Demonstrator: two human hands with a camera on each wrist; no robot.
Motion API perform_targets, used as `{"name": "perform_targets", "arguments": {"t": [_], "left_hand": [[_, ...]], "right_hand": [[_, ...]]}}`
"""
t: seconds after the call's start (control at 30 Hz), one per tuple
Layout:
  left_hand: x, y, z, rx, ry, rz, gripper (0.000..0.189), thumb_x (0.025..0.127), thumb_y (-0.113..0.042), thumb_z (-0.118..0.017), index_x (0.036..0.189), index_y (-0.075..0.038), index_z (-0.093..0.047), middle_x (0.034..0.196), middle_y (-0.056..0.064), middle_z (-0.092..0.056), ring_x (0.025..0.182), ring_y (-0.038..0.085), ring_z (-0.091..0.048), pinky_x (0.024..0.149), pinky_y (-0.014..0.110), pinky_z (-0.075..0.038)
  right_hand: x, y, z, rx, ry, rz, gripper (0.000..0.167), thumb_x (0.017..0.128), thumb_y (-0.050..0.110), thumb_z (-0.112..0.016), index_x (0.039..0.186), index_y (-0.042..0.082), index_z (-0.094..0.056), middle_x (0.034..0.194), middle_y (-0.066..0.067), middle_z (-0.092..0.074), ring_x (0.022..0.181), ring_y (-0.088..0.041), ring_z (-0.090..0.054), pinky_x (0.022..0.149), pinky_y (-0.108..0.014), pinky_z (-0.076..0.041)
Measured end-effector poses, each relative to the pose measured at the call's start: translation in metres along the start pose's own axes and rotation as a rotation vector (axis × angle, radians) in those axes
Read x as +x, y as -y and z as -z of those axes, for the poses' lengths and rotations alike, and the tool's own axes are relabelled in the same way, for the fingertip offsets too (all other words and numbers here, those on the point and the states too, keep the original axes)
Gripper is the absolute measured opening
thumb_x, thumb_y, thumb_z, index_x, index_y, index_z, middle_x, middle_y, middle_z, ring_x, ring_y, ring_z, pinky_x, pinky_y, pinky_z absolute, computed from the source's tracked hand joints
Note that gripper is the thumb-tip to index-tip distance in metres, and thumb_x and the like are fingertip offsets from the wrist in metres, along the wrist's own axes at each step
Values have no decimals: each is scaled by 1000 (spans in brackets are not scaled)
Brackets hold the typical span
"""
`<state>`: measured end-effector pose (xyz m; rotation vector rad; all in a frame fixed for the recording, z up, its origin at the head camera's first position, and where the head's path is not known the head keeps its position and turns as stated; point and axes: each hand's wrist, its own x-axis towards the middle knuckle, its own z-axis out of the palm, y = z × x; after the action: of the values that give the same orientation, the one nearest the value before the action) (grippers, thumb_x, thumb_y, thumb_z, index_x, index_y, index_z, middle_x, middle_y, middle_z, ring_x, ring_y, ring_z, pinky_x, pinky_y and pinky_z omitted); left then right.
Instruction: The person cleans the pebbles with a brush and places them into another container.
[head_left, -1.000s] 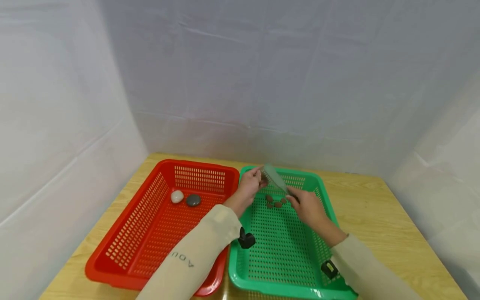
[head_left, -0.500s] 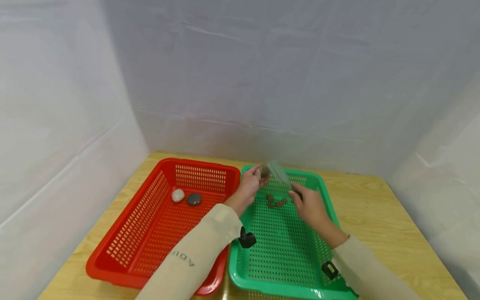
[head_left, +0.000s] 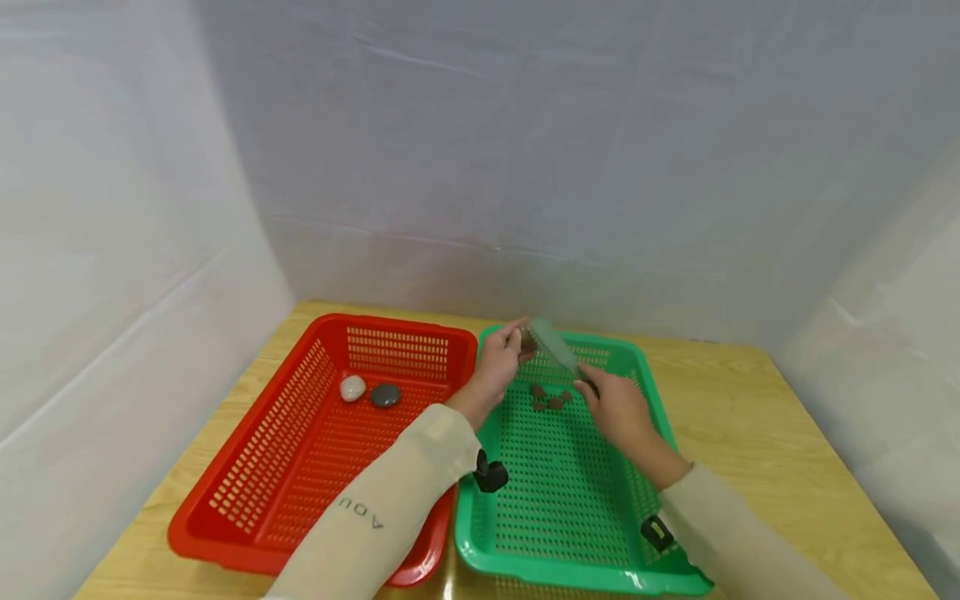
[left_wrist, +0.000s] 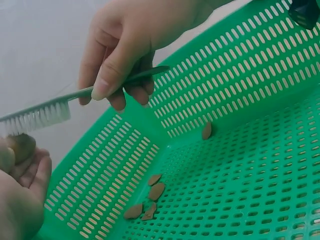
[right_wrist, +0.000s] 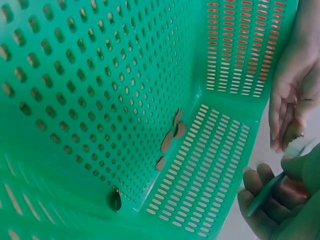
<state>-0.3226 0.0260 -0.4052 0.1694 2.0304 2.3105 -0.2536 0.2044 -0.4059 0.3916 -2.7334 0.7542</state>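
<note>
My left hand (head_left: 498,358) pinches a rounded olive-brown stone (left_wrist: 24,148) above the far end of the green basket (head_left: 480,533). My right hand (head_left: 622,408) grips the handle of a green brush (head_left: 553,345), its thumb lying along it in the left wrist view. White bristles (left_wrist: 42,117) face down onto the stone and appear to touch its top. On the green basket's floor, below both hands, lie several small flat brown pieces (left_wrist: 157,191). Much of the stone is covered by the left fingers, and the brush head is partly cut off in the right wrist view.
A red basket (head_left: 225,500) stands left of the green one, rims close together. Inside it are a white stone (head_left: 352,387) and a dark grey stone (head_left: 386,395). Both baskets stand on a wooden table (head_left: 750,450), with pale sheeting (head_left: 480,150) behind and at the sides.
The brush head shifts slightly away from the stone half a second ago, then back over it now. Both hands keep their grip, and the baskets and their contents stay put.
</note>
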Motion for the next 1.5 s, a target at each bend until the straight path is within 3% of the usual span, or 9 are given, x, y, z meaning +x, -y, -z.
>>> {"name": "perform_targets", "arguments": {"t": [0.1, 0.37, 0.57, 0.7, 0.77, 0.87, 0.97, 1.1, 1.5], "left_hand": [[0, 0, 1, -33, -50, -29, 37, 107, -12, -37, 139, -3, -53, 120, 24, -60, 111, 32, -61, 94, 36, -53], [1, 2, 2, -179, -131, 24, 37, 106, -11, -38, 138, 0, -52, 127, 25, -58, 112, 34, -62, 96, 38, -51], [2, 3, 1, -206, -168, 35, 38, 106, -13, -39, 140, 2, -49, 123, 20, -60, 96, 22, -65, 92, 33, -54], [3, 2, 0, -156, -177, 41, 32, 107, -17, -38, 115, 5, -59, 109, 13, -60, 96, 19, -61, 94, 37, -52], [2, 1, 0, -86, -170, 54, 30, 107, -20, -38, 95, 1, -55, 99, 10, -56, 101, 21, -55, 98, 39, -48], [2, 1, 1, -7, -156, 66, 32, 107, -23, -38, 88, -2, -51, 90, 8, -50, 106, 25, -49, 98, 39, -42], [2, 0, 0, -59, -120, 80, 37, 107, -23, -39, 99, 7, -59, 91, 12, -56, 104, 26, -53, 99, 39, -44], [2, 0, -1, -173, -73, 99, 40, 107, -19, -39, 130, 10, -55, 114, 20, -65, 102, 22, -62, 100, 41, -49], [1, -1, 3, -155, 57, 144, 41, 107, -17, -37, 131, 12, -52, 125, 29, -59, 114, 35, -60, 97, 39, -51]], "right_hand": [[-1, 4, -1, -24, -6, 20, 35, 96, 14, -62, 128, -1, -61, 65, -3, -58, 43, -9, -37, 38, -24, -31], [-4, 4, -4, -62, -18, 69, 33, 95, 13, -64, 125, 0, -64, 66, -2, -60, 42, -7, -35, 37, -22, -30], [-5, 3, -3, -48, -20, 74, 34, 95, 12, -64, 126, 0, -63, 65, -1, -59, 42, -7, -34, 37, -22, -30], [-6, 3, -2, -45, -38, 112, 35, 93, 11, -67, 126, 0, -64, 70, -4, -65, 43, -6, -36, 37, -22, -30], [-7, 3, -2, -52, -36, 126, 36, 92, 13, -68, 126, 1, -64, 70, -4, -66, 44, -5, -36, 38, -22, -30], [-6, 3, -2, -69, -41, 132, 37, 91, 14, -69, 126, 3, -64, 71, -5, -67, 44, -5, -37, 38, -22, -30], [-6, 3, -3, -70, -62, 119, 36, 92, 14, -68, 126, 3, -65, 72, -6, -68, 43, -5, -36, 38, -22, -30], [-5, 3, -3, -65, -97, 110, 34, 92, 14, -68, 124, 1, -66, 74, -9, -69, 43, -6, -37, 38, -23, -31], [-3, 4, -2, -48, -135, 18, 36, 93, 16, -67, 127, 3, -64, 70, -7, -66, 43, -10, -38, 38, -26, -30]]}}
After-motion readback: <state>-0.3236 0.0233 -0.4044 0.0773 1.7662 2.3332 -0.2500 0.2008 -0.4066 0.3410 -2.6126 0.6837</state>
